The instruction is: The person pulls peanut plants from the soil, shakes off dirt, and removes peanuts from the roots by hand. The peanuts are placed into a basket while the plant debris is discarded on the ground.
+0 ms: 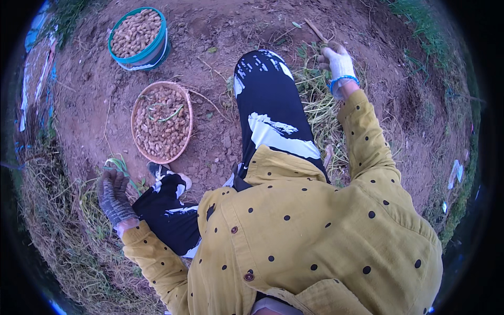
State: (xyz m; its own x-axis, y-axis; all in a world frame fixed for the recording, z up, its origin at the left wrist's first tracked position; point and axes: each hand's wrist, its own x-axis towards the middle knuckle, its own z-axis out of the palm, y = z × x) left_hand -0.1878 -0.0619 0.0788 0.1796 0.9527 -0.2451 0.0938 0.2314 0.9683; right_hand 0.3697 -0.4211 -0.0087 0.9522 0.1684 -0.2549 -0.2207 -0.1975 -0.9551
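My left hand (114,195), in a grey knit glove with a dark palm, is at the lower left with its fingers loosely bent. Long green leaves (122,165) rise just beyond its fingertips, and nothing shows in its grasp. My right hand (338,65) wears a white glove with a blue cuff and curls over the top of some plant stems. A thin brown stick (316,30) meets its fingertips; whether the fingers grip it or the stems is hidden. Pulled plants with pale stems (325,106) lie below that hand, beside my raised knee.
A round basket (191,114) of unshelled peanuts, with a green stem on top, sits left of my knee. Behind it stands a teal-rimmed bucket (159,49) full of peanuts. Dry vines (67,236) are heaped at the left, and plastic scraps (455,173) lie at the right.
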